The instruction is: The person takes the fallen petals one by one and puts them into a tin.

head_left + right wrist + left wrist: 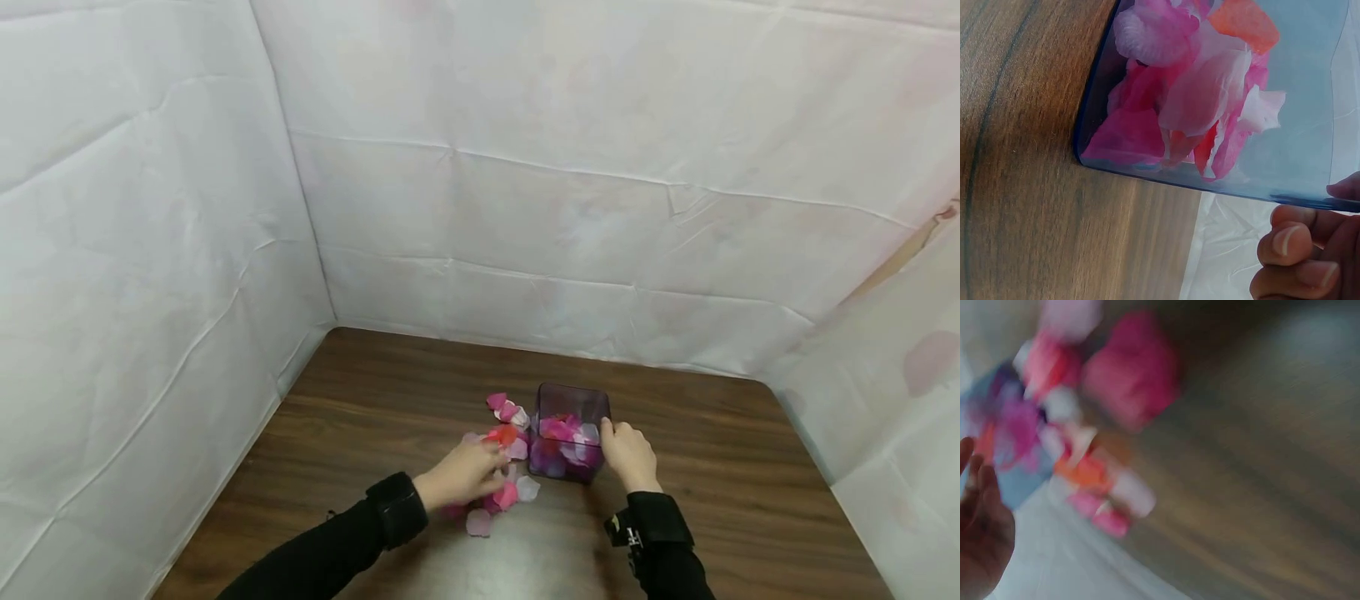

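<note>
A see-through purple-tinted box [572,433] stands on the table, partly filled with pink, white, red and orange petals [1191,106]. My right hand [628,454] pinches its right wall near the rim; the right wrist view shows the thumb on one side and curled fingers on the other. Left of the box lies a loose scatter of petals [504,496] in pink, white and orange-red. Over these hovers my left hand [463,473], fingers loosely spread; in the blurred left wrist view the hand [985,531] shows nothing held.
The brown wood-grain table [375,392] has rounded far corners. White creased sheets [525,208] hang behind it and along its left side, and another sheet [900,417] stands at the right. Black bands are on both wrists.
</note>
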The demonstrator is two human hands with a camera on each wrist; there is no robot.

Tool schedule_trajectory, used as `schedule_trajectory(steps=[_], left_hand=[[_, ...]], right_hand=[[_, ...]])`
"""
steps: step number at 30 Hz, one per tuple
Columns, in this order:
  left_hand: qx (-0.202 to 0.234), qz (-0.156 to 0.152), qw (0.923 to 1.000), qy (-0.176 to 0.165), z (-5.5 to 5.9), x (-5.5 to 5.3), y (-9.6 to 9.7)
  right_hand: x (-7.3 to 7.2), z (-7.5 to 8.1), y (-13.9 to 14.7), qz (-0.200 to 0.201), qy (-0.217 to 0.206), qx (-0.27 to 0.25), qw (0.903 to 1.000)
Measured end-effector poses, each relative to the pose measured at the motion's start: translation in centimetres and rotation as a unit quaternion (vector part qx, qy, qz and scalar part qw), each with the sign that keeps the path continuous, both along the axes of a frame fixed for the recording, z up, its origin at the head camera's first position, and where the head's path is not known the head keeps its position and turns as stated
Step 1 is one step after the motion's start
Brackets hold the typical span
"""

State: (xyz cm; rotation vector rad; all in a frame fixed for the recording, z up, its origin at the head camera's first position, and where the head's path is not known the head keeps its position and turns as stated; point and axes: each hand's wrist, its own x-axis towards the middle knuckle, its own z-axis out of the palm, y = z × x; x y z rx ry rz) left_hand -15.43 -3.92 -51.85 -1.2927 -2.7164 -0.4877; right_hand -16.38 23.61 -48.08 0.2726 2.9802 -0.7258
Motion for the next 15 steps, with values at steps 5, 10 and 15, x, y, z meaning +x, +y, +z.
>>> schedule_trajectory(steps=[5, 10, 15], left_hand=[[-0.078, -0.036, 0.9958, -0.031, -2.4, 2.2, -0.8], [-0.063, -0.027, 0.9972, -0.029, -3.4, 2.4, -0.6], [0.007, 0.005, 0.9978, -0.066, -1.7, 0.7, 0.1]], right_hand=[[0.1, 0.2, 0.2, -0.001, 0.008, -0.001, 1.0], [-0.1, 0.2, 0.0, 0.006, 0.008, -0.006, 0.9999], [-0.1, 0.0, 0.0, 0.006, 0.003, -0.008, 0.9999]])
